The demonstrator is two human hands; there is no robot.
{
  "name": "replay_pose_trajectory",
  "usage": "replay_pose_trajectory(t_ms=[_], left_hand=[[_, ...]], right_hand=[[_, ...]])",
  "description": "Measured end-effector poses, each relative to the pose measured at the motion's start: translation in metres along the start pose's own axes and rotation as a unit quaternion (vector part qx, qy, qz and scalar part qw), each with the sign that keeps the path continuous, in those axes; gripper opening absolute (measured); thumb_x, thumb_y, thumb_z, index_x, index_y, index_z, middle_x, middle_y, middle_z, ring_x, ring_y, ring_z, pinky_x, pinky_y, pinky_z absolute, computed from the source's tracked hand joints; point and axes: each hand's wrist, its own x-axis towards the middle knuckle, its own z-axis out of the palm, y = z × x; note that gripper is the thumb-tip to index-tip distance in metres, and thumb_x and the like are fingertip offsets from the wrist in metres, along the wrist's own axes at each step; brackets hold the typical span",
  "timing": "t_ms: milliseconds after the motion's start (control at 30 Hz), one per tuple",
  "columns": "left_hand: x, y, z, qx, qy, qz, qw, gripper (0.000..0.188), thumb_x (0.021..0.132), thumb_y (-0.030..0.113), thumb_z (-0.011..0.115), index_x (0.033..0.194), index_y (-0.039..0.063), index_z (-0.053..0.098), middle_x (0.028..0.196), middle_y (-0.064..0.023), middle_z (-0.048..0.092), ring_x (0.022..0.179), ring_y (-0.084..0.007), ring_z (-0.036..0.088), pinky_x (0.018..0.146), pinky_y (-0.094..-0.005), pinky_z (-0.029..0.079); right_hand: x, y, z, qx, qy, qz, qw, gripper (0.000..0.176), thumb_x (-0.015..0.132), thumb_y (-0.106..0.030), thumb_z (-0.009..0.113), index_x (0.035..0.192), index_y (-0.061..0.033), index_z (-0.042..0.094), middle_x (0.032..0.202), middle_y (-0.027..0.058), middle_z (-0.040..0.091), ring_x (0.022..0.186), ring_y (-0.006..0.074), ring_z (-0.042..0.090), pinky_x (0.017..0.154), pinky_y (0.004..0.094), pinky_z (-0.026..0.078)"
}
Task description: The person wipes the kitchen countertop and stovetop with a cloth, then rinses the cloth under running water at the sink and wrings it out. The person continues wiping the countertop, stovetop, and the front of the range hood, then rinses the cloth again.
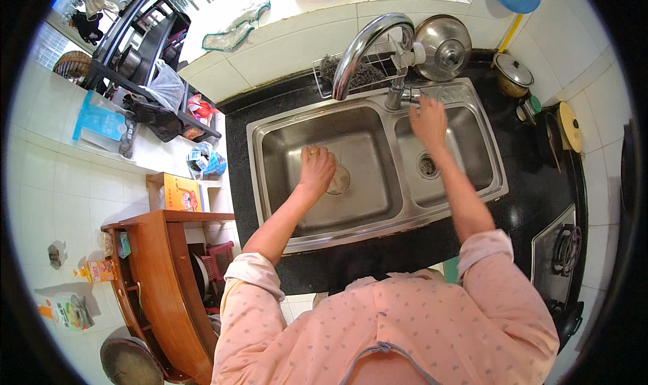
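Note:
A double-bowl stainless steel sink (397, 182) is set into the black countertop before me. My left hand (318, 169) hangs over the larger left bowl (362, 152), fingers curled downward, with a ring on one finger. Its palm side is hidden, so whether it holds anything is unclear. Partly behind that hand is a round drain cover (340, 182). My right hand (430, 121) is at the lever handle (412, 95) of the chrome faucet (374, 35); its grip is not clear. The spout points over the left bowl, and no stream shows. A drain strainer (428, 166) sits in the smaller right bowl (466, 147).
Behind the faucet, a wire rack (324, 88) holds steel wool scourers (357, 72). A metal pot lid (443, 48) leans on the tiled wall. A small lidded pot (512, 75) stands at the right corner, near a gas stove (552, 253). A wooden cabinet (177, 278) is at left.

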Motion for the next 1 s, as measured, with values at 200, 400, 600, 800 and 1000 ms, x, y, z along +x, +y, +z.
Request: replay_pose_trajectory(t_ms=[200,400,600,800,1000], left_hand=[[-0.012,0.014,-0.03,-0.034,-0.08,-0.002,0.996,0.032,0.071,0.014,0.066,0.099,0.005,0.055,0.099,-0.0144,0.054,0.091,-0.0338,0.058,0.084,-0.0427,0.042],[-0.047,0.042,-0.047,-0.168,-0.047,0.049,0.983,0.039,0.069,0.003,0.064,0.107,0.002,0.054,0.098,-0.0138,0.054,0.082,-0.0318,0.06,0.072,-0.0421,0.046],[-0.078,0.011,-0.035,-0.639,0.024,-0.057,0.766,0.036,0.075,-0.001,0.058,0.111,0.003,0.061,0.118,-0.0113,0.059,0.103,-0.0236,0.06,0.083,-0.0367,0.048],[-0.091,0.002,0.009,-0.918,0.179,-0.309,0.17,0.083,0.077,0.04,0.073,0.144,0.02,0.029,0.14,-0.0099,0.041,0.129,-0.0263,0.038,0.107,-0.0376,0.03],[-0.059,0.024,0.009,-0.986,0.134,-0.093,-0.018,0.101,0.071,0.053,0.073,0.148,0.025,0.013,0.137,-0.0114,0.041,0.123,-0.0328,0.043,0.099,-0.052,0.041]], right_hand=[[-0.138,-0.08,0.02,0.491,-0.532,0.37,0.582,0.057,0.089,-0.058,0.047,0.102,-0.0043,0.062,0.089,0.0105,0.065,0.083,0.023,0.063,0.074,0.0369,0.051],[-0.162,-0.123,0.032,0.731,-0.392,0.473,0.297,0.058,0.084,-0.062,0.053,0.107,-0.0092,0.058,0.098,0.0072,0.064,0.09,0.0214,0.062,0.078,0.0378,0.052],[-0.167,-0.138,0.026,0.771,-0.327,0.475,0.271,0.037,0.083,-0.031,0.067,0.11,-0.0089,0.055,0.106,0.0068,0.061,0.096,0.0217,0.06,0.08,0.0412,0.052],[-0.147,-0.156,-0.003,0.81,-0.311,0.457,0.195,0.044,0.081,-0.016,0.065,0.12,-0.0052,0.049,0.116,0.012,0.058,0.104,0.0259,0.057,0.085,0.0432,0.05],[-0.157,-0.176,-0.017,0.839,-0.328,0.41,0.144,0.043,0.081,-0.015,0.064,0.121,-0.0076,0.05,0.116,0.0095,0.058,0.104,0.0243,0.057,0.086,0.0429,0.049]])
